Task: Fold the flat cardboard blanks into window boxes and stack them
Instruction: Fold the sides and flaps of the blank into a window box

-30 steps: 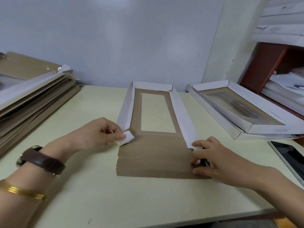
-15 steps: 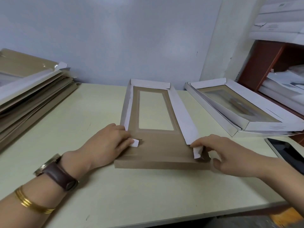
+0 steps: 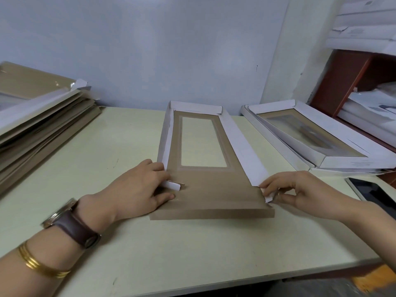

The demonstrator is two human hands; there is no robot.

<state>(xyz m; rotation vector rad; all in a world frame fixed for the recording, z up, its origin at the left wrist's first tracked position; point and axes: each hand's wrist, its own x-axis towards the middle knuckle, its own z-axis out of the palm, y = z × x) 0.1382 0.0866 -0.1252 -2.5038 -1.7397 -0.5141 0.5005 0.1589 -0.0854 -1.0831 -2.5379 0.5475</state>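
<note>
mid-fold at centre: the box (image 3: 214, 189) has far and side walls up, near end open. left hand (image 3: 137, 189) pinches the left tab (image 3: 171, 185), right hand (image 3: 300, 189) the right tab (image 3: 269, 197). finished boxes (image 3: 310, 133) lie at 2 o'clock; blanks (image 3: 42, 129) wait at 9 o'clock.

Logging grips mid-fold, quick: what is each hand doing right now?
Left hand: holds the left corner tab.
Right hand: pinches the right corner tab.
</note>
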